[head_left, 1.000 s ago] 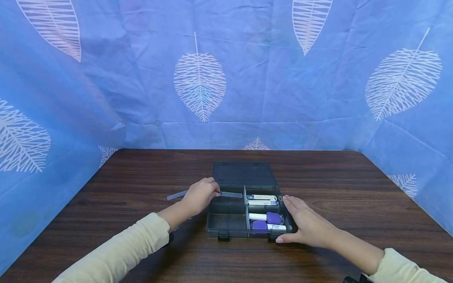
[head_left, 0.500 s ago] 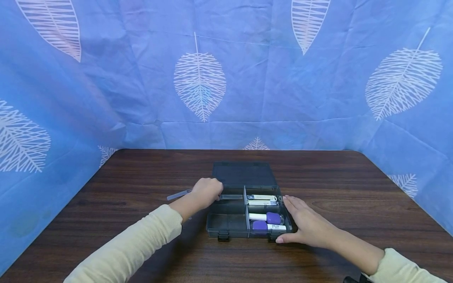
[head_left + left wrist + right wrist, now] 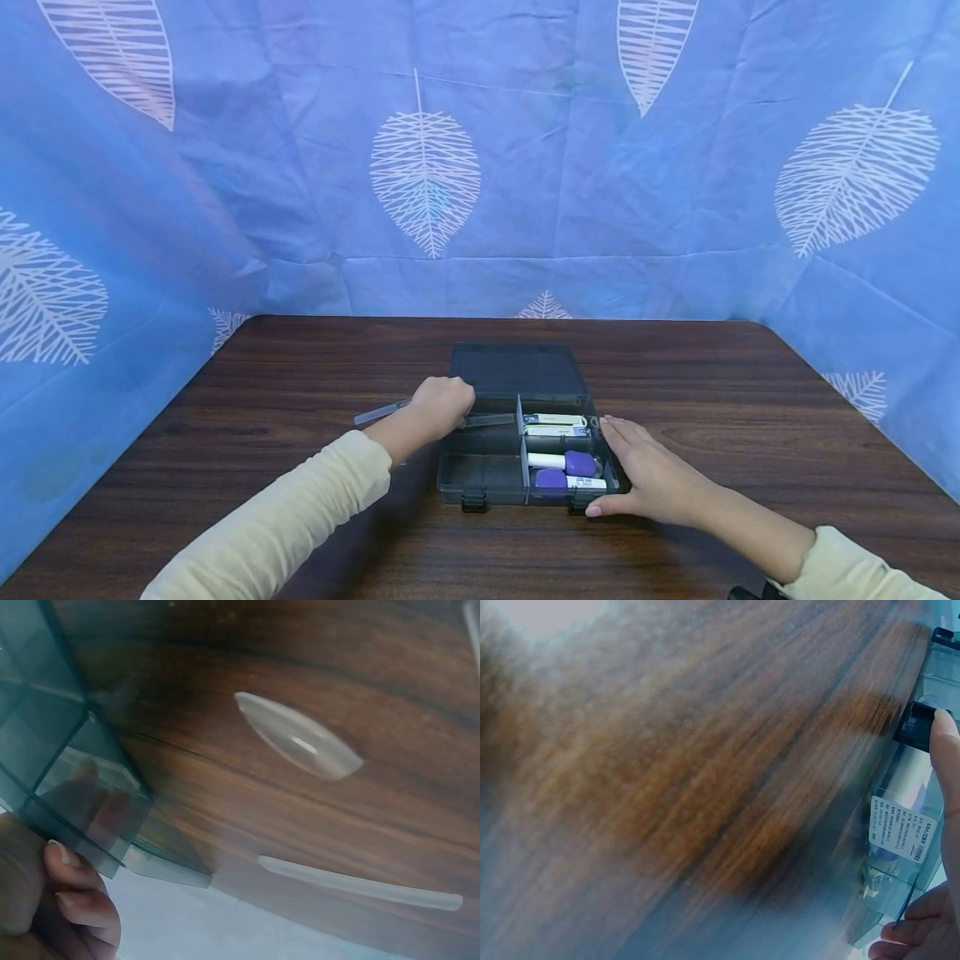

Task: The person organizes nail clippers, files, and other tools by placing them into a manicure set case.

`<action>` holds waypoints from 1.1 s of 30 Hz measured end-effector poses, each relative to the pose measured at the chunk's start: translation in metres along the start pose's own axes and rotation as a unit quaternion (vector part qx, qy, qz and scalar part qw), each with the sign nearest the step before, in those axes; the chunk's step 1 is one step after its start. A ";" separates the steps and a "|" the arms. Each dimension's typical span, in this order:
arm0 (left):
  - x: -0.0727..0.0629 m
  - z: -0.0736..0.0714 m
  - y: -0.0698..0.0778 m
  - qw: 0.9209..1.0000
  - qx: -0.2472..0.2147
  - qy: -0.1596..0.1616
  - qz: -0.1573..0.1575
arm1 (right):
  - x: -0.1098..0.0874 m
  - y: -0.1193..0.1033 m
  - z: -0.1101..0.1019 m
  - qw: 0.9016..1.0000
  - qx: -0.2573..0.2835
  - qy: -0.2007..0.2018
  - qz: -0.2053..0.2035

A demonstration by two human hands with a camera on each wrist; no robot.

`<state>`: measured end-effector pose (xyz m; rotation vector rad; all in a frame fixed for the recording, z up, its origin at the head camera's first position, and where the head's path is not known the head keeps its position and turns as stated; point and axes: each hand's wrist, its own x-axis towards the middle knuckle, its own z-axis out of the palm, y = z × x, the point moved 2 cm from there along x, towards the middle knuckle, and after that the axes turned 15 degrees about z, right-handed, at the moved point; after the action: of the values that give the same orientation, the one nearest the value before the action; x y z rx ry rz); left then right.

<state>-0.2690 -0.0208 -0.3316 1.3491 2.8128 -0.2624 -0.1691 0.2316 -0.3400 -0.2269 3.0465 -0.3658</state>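
A dark translucent compartment box (image 3: pixel 480 493) sits on the table with its lid (image 3: pixel 517 368) laid back. My left hand (image 3: pixel 435 407) is at the box's left wall, fingers curled, pinching a clear divider strip (image 3: pixel 489 421). This strip reaches across the left half to an upright divider (image 3: pixel 521 446). On the right side, my right hand (image 3: pixel 652 475) rests with straight fingers along the wall, its thumb (image 3: pixel 943 735) touching a front latch (image 3: pixel 916 724). White nail clippers (image 3: pixel 555 425) fill the upper right compartment. Two white-and-purple items (image 3: pixel 551 482) lie below them.
Another clear strip (image 3: pixel 378 412) is on the wooden table (image 3: pixel 315 358), left of the box. A small curved clear piece (image 3: pixel 300 739) and a strip (image 3: pixel 360 883) show in the left wrist view. A blue leaf-print cloth (image 3: pixel 315 167) hangs around the table.
My left hand has moved slightly right and forward. The divider strip it pinches has gone lower into the box. My right hand stays in place.
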 end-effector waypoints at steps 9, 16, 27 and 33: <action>-0.017 -0.004 0.000 0.985 -0.072 0.149 0.055 | 0.000 -0.001 0.000 1.000 0.004 -0.004 0.002; -0.037 -0.010 -0.002 0.962 -0.087 0.254 0.059 | 0.000 0.000 0.000 1.000 0.006 -0.004 0.003; -0.066 -0.003 -0.021 0.941 -0.100 0.323 0.010 | 0.000 -0.001 0.000 1.000 0.012 -0.004 0.005; -0.086 0.004 -0.036 0.943 -0.097 0.317 -0.031 | 0.001 -0.001 -0.001 1.000 0.011 -0.001 0.004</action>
<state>-0.2430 -0.1095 -0.3233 1.5113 3.2529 0.5426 -0.1700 0.2311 -0.3388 -0.2128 3.0385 -0.3977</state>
